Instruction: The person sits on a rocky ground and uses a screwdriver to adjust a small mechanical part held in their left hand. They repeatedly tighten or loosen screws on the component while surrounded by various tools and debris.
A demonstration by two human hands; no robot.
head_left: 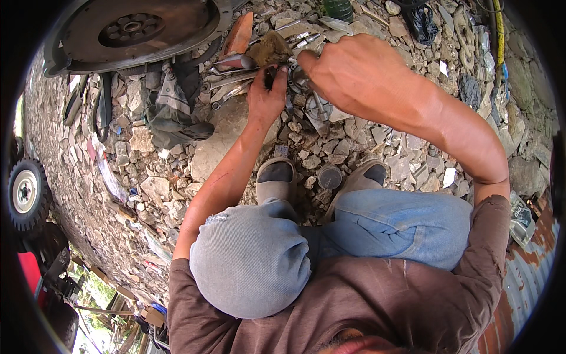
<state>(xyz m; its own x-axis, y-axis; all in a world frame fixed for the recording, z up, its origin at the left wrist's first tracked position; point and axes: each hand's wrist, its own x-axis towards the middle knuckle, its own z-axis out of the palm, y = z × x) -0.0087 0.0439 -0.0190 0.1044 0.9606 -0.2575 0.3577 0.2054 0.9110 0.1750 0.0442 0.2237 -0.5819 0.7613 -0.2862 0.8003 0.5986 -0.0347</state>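
Note:
My left hand is closed in front of a brown rag-like lump, its fingers curled; what they hold is hidden. Close to its thumb is a small curved metal part. My right hand curls over the right side of that part, with its fingertips hidden. Beside my left hand lie several wrenches and a tapered tool with a reddish end. Under my right hand sits a flat metal piece. Two slim metal pieces like spark plugs lie beyond the hands.
A large round metal housing stands at the far left, with dark crumpled cloth below it. Broken stones cover the ground. A round cap lies between my shoes. Rusty corrugated sheet is at the right; a wheel stands left.

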